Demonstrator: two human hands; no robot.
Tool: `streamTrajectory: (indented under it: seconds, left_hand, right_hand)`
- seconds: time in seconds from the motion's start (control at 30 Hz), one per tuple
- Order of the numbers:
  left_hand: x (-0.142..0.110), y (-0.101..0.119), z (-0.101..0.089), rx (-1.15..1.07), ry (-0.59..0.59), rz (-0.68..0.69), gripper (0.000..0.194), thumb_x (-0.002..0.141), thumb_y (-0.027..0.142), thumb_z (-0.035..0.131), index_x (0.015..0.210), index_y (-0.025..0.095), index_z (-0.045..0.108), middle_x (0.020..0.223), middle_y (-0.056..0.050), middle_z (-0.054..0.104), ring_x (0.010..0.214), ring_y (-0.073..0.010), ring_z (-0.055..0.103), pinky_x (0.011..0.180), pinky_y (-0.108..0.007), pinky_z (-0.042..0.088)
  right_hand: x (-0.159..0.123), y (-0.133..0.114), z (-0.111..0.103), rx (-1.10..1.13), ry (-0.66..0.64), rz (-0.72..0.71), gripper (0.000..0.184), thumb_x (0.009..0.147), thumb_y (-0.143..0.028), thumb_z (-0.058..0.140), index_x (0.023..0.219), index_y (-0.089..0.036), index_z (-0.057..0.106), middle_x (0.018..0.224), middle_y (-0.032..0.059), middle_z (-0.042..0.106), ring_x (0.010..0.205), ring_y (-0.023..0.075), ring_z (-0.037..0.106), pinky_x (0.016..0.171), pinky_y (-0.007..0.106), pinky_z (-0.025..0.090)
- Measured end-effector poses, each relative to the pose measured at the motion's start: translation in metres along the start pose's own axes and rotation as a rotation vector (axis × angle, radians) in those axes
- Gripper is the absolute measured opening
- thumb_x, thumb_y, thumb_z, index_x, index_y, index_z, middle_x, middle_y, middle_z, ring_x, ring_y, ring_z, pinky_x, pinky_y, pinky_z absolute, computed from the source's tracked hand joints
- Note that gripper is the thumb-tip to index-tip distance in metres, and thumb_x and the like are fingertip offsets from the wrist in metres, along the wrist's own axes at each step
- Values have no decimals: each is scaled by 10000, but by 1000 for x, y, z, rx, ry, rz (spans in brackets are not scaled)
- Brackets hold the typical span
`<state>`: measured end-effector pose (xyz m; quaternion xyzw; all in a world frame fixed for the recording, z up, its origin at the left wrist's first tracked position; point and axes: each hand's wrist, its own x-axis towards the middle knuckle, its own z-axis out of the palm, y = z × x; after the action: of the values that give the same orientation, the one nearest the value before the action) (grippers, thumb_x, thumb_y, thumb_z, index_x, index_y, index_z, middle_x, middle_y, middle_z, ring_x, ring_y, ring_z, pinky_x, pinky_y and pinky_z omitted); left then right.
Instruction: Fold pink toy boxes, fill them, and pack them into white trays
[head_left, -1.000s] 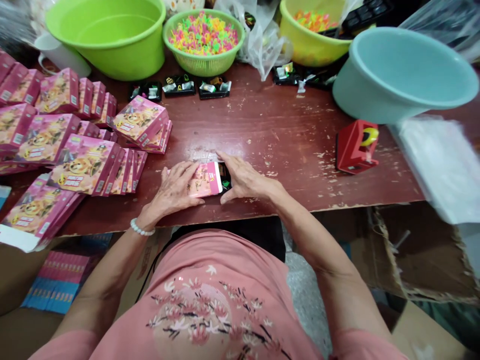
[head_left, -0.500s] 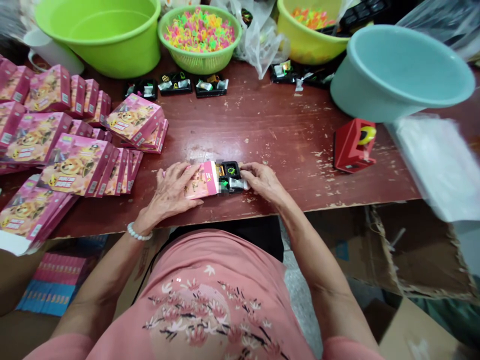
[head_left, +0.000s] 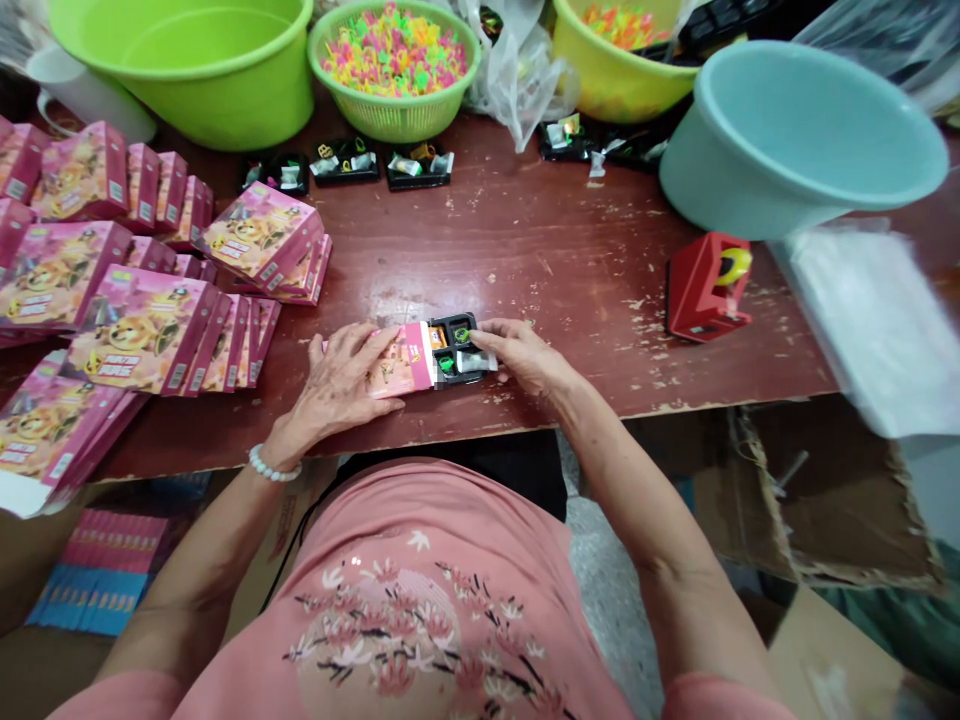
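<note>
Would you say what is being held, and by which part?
The left hand holds the pink box by its left end; the right hand touches the black tray at its right end, grip unclear.

Small box (head_left: 401, 362) showing pink, white at open edge. Tray (head_left: 469, 376) showing black, pieces inside shining green and orange. Stacked boxes (head_left: 142, 330) wearing pink and gold print, sides turning darker magenta. Shirt (head_left: 435, 560) having pink ground, blossom pattern mixing white, dusky red and black. Bracelet (head_left: 274, 464) looking whitish. Tabletop (head_left: 555, 260) showing red-brown, pale flecks scattering. Basket (head_left: 397, 118) appearing light green; dispenser (head_left: 694, 285), red with yellow; round tub (head_left: 735, 190), blue-green.
</note>
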<state>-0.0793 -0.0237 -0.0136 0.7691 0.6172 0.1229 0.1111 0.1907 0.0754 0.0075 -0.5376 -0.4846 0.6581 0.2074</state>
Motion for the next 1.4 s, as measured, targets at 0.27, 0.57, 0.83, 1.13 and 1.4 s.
streamTrajectory:
  seconds: [0.27,0.57,0.83,1.13,1.4]
  left_hand:
    - [0,-3,1,-13,8,4,1015,729,611,829,1595,301,399,1579,-166,470,1430,-434,425,1179,-675,248]
    - [3,-3,1,-48,4,7,1027,710,595,855,1588,304,410,1563,-156,482,1422,-425,430,1177,-633,273]
    - [5,3,0,-68,8,12,1011,722,538,847,1595,276,411,1531,-158,492,1397,-413,456,1172,-596,301]
    - [5,32,-7,-299,135,90,911,727,274,727,1581,241,412,1526,-139,535,1394,-358,520,1176,-540,419]
    - [-22,62,-20,-1224,143,-71,571,799,309,839,1332,202,666,1244,-104,757,1104,-291,739,1028,-486,613]
  right_hand:
    - [9,1,-8,241,-45,10,253,860,-274,796,753,-187,584,521,-80,496,379,52,407,316,146,331]
    - [18,11,-4,264,17,-26,266,803,-326,837,834,-186,611,532,-73,552,392,67,421,360,178,332]
    - [22,20,39,230,180,-248,263,824,-292,736,1021,-216,580,720,-69,625,599,101,584,571,208,492]
    - [6,7,73,-40,219,-479,197,1024,-418,508,966,-237,559,849,-25,633,759,129,593,708,251,481]
    - [-70,-29,54,-461,391,-1101,212,1033,-335,541,1168,-319,705,1203,68,606,1195,263,567,1070,484,480]
